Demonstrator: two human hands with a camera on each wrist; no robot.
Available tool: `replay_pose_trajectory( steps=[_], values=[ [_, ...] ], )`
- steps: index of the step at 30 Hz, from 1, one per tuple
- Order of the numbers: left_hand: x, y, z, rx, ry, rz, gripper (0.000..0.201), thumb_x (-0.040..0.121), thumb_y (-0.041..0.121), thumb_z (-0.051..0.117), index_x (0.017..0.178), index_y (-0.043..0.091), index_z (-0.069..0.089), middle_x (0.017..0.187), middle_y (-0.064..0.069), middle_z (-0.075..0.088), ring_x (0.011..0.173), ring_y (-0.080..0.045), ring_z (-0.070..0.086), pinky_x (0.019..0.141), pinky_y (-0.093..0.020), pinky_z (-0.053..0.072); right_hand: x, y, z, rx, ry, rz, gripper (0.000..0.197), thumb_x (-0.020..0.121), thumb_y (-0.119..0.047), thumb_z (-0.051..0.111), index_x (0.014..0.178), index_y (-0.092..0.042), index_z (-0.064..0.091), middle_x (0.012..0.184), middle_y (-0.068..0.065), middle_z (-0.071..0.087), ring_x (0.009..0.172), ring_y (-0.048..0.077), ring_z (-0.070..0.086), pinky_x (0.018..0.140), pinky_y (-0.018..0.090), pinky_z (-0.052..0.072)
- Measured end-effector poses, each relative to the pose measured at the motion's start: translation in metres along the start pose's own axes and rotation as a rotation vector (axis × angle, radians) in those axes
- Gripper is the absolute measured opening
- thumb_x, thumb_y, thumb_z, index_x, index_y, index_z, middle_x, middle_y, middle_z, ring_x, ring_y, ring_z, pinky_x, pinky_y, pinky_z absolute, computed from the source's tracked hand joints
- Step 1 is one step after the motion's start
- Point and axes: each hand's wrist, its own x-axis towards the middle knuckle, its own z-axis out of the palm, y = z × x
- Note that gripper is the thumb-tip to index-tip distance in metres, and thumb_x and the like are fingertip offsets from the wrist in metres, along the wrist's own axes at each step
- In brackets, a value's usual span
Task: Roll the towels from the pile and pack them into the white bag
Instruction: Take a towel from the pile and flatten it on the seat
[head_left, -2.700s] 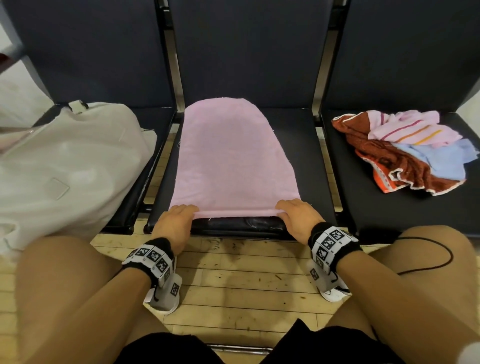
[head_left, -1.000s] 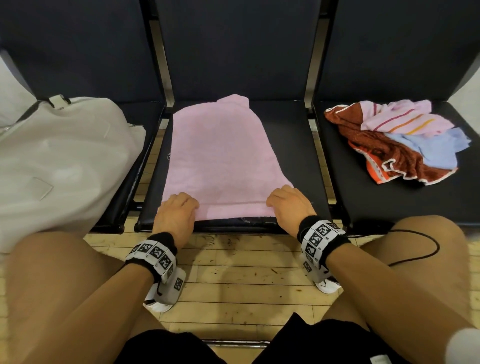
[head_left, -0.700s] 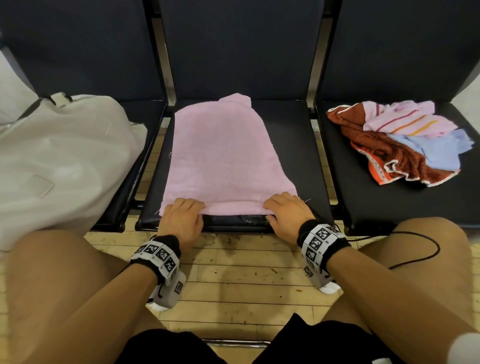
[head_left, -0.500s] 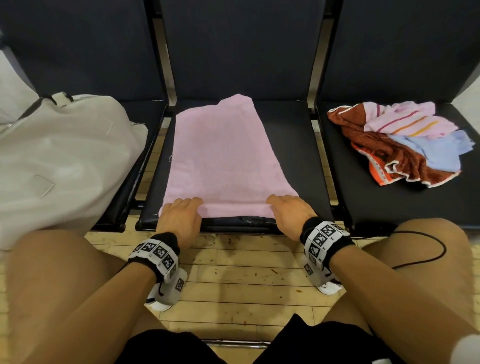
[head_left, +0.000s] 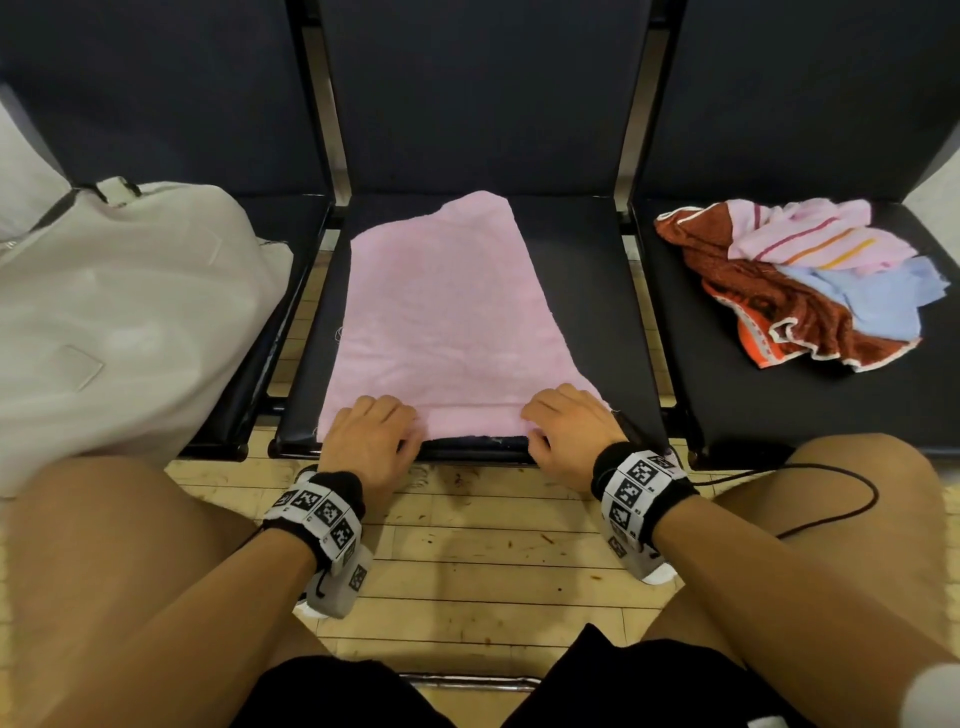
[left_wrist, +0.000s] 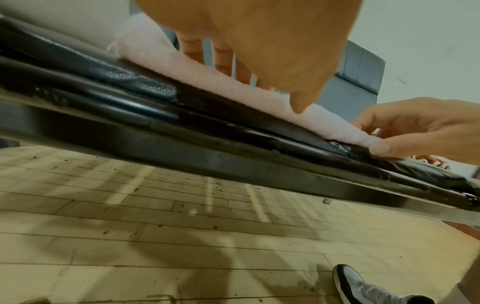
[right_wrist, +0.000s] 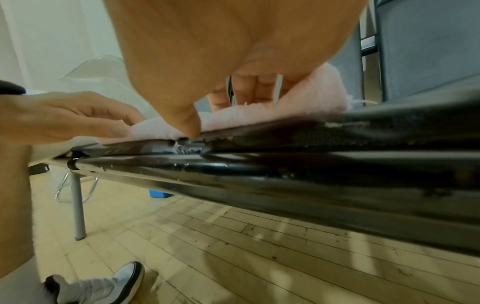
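A pink towel (head_left: 447, 322) lies flat on the middle black seat (head_left: 597, 291), its near edge turned over into a thin roll (left_wrist: 207, 82). My left hand (head_left: 374, 431) grips the roll's left end, fingers curled over the top and thumb against the front. At the right end, my right hand (head_left: 566, 426) holds it the same way, thumb tip at the seat edge (right_wrist: 192, 131). The white bag (head_left: 119, 322) slumps on the left seat. On the right seat lies the pile of towels (head_left: 800, 291): brown, striped pink and light blue.
The three seats form one row with dark backrests (head_left: 478, 93) behind. Gaps with metal bars (head_left: 644, 291) separate the seats. My knees (head_left: 130, 545) flank the wooden floor (head_left: 493, 561) in front of the seat, and a cable (head_left: 831, 509) runs over my right thigh.
The near edge of the pink towel has been turned over into a small roll under both hands. The hands have shifted back and forth slightly along the seat's front edge.
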Motion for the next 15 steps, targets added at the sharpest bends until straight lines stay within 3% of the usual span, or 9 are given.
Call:
replay_pose_trajectory(
  steps=[3, 7, 9, 11, 15],
  values=[
    [-0.001, -0.002, 0.005, 0.018, -0.044, 0.003, 0.044, 0.090, 0.049, 0.044, 0.115, 0.020, 0.066, 0.115, 0.000, 0.065, 0.105, -0.027, 0.057, 0.087, -0.044, 0.046, -0.003, 0.003, 0.005, 0.014, 0.010, 0.030, 0.035, 0.092, -0.032, 0.053, 0.125, -0.019, 0.058, 0.123, 0.001, 0.060, 0.111, 0.025, 0.050, 0.094, 0.038, 0.040],
    [0.005, -0.008, 0.001, -0.008, -0.050, -0.052, 0.036, 0.099, 0.021, 0.046, 0.132, 0.016, 0.058, 0.122, -0.005, 0.065, 0.118, -0.028, 0.053, 0.103, -0.043, 0.035, 0.003, 0.006, -0.003, -0.013, -0.098, 0.054, 0.043, 0.093, -0.014, 0.047, 0.136, -0.019, 0.050, 0.126, 0.002, 0.059, 0.113, 0.025, 0.052, 0.101, 0.036, 0.039],
    [0.005, -0.005, -0.002, -0.009, -0.065, -0.074, 0.038, 0.100, 0.020, 0.043, 0.136, 0.018, 0.052, 0.121, -0.004, 0.065, 0.114, -0.027, 0.054, 0.103, -0.041, 0.035, 0.003, 0.008, -0.009, 0.031, -0.147, 0.079, 0.048, 0.092, -0.008, 0.045, 0.139, -0.021, 0.046, 0.124, 0.003, 0.061, 0.107, 0.026, 0.057, 0.098, 0.038, 0.045],
    [0.004, -0.002, -0.003, -0.027, -0.074, -0.090, 0.039, 0.100, 0.021, 0.041, 0.139, 0.019, 0.047, 0.121, -0.004, 0.065, 0.109, -0.027, 0.055, 0.099, -0.040, 0.037, 0.001, 0.009, -0.010, 0.114, -0.149, 0.109, 0.042, 0.096, -0.011, 0.041, 0.136, -0.023, 0.048, 0.122, 0.004, 0.062, 0.101, 0.028, 0.060, 0.089, 0.044, 0.051],
    [0.002, 0.001, -0.005, -0.050, -0.104, -0.134, 0.043, 0.101, 0.027, 0.042, 0.144, 0.020, 0.042, 0.131, -0.003, 0.056, 0.100, -0.030, 0.057, 0.092, -0.040, 0.041, -0.003, 0.011, -0.006, 0.193, -0.034, 0.121, 0.032, 0.095, -0.021, 0.043, 0.125, -0.023, 0.055, 0.119, 0.000, 0.061, 0.094, 0.027, 0.061, 0.082, 0.042, 0.053]
  ],
)
